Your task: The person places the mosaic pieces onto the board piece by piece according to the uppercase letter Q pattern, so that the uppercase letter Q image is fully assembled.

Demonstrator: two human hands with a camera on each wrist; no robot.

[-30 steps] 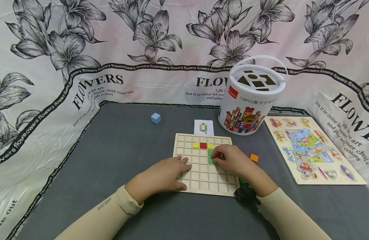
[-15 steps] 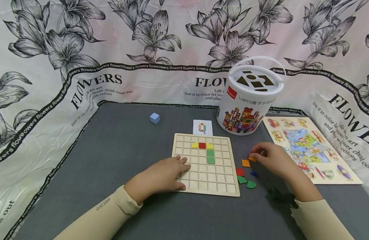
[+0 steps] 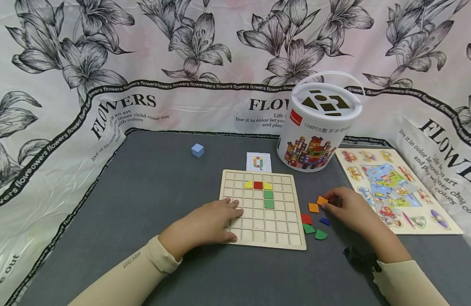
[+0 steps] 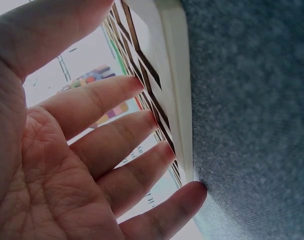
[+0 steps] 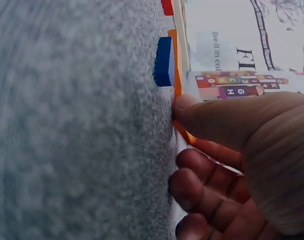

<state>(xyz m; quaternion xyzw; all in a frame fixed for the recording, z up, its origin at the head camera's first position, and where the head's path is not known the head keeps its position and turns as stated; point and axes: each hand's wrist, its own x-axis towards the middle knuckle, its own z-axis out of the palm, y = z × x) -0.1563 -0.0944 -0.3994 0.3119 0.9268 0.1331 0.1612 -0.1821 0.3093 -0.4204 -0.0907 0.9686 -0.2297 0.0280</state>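
Note:
My left hand [image 3: 205, 225] rests on the left part of a wooden grid board [image 3: 259, 223], fingers spread and fairly straight. In the left wrist view the fingertips touch the edge of the board [image 4: 182, 85]. On the grid are two yellow pieces, a red square [image 3: 258, 185] between them and two green squares [image 3: 269, 199] below the right one. Right of the board, my right hand [image 3: 354, 212] pinches an orange square tile [image 3: 322, 200] between thumb and index finger, close to the table. Beside it lie another orange square [image 3: 313, 208] and a blue piece [image 3: 324, 222].
A red piece [image 3: 306, 219] and two green rounded pieces [image 3: 321, 234] lie by the board's right edge. Behind stand a pattern card [image 3: 259, 162] and a white bucket [image 3: 319, 127]. A picture puzzle board [image 3: 430, 191] lies right, a blue cube [image 3: 198, 150] back left.
My right hand has moved from the green squares on the grid out right to the orange tile, then dropped slightly there. The left hand stays on the board.

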